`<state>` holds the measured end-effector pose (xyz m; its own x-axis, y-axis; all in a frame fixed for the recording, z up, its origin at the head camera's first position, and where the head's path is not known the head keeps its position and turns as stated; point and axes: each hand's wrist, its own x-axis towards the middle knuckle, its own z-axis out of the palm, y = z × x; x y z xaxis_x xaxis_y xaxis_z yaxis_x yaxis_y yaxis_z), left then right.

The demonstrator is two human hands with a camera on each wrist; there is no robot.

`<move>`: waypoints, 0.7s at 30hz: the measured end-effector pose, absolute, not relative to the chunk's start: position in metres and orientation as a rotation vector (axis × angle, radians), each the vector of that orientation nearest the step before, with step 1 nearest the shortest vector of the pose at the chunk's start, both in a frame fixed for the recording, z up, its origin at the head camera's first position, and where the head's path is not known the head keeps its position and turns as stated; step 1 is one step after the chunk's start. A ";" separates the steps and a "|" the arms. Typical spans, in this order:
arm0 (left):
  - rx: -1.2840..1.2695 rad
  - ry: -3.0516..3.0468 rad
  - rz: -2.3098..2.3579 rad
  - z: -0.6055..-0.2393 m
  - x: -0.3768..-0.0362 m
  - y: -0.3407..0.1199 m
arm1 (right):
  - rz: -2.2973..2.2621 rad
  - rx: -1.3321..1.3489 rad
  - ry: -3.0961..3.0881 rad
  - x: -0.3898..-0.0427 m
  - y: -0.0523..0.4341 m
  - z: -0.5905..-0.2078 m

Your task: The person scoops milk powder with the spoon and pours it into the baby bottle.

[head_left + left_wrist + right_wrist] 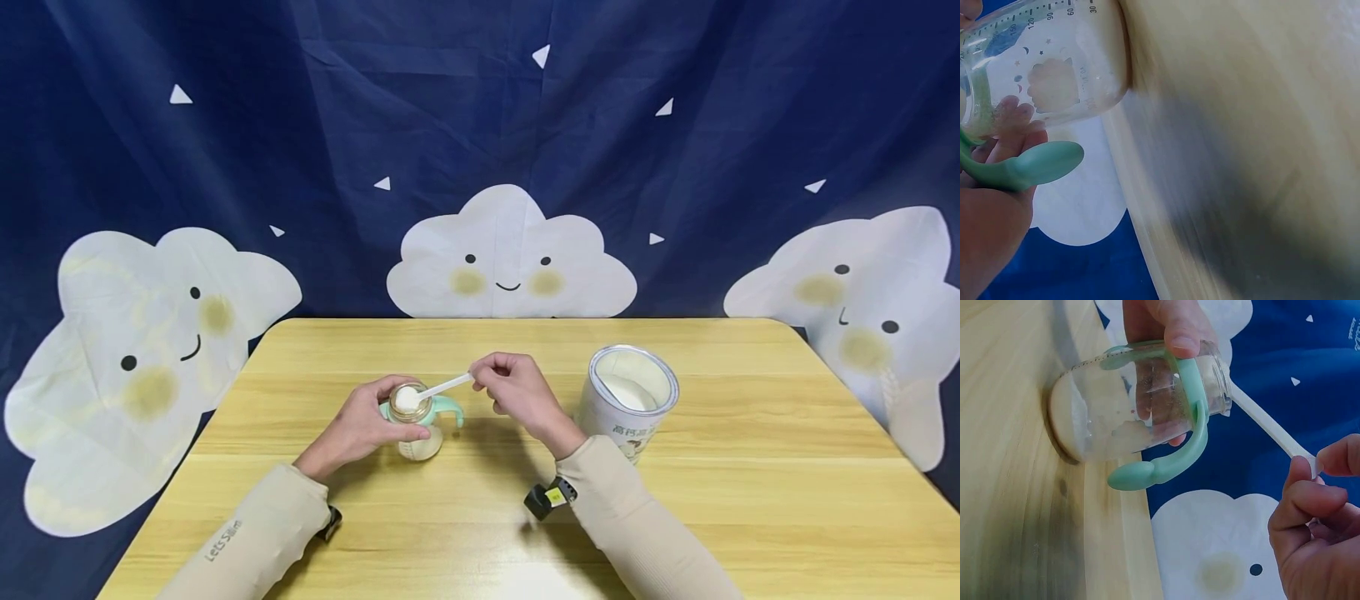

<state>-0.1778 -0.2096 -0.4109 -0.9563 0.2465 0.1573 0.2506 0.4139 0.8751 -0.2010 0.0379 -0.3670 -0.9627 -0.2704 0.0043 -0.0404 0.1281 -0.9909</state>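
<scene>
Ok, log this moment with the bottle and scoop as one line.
left hand: holds baby bottle upright on table | right hand: pinches scoop handle, bowl over bottle mouth | powder tin: open, right of hands

The left sleeve [247, 542] reads "Let's Slim". The bottle [1047, 69] carries scale marks 120, 90, 60, 30. The tin [628, 404] at right bears Chinese characters, too small to read.

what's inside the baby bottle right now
A thin layer of white powder lies at the bottom of the baby bottle. The scoop sits over its mouth, hiding the opening from above. The left hand covers one side.
</scene>
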 end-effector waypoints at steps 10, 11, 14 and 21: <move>-0.456 -2.640 -1.632 -0.411 -0.178 -0.210 | -1.967 -0.348 2.237 -0.200 0.038 -0.366; -0.452 -2.640 -1.633 -0.411 -0.178 -0.209 | -1.970 -0.351 2.235 -0.200 0.038 -0.366; -0.452 -2.642 -1.636 -0.411 -0.179 -0.209 | -1.967 -0.362 2.248 -0.200 0.038 -0.366; -0.462 -2.646 -1.622 -0.411 -0.178 -0.209 | -1.976 -0.395 2.288 -0.199 0.038 -0.369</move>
<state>-0.1778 -0.2092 -0.4108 -0.9567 0.2462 0.1554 0.2502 0.4222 0.8713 -0.1990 0.0383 -0.3686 -0.9622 -0.2540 0.0984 -0.1343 0.1279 -0.9827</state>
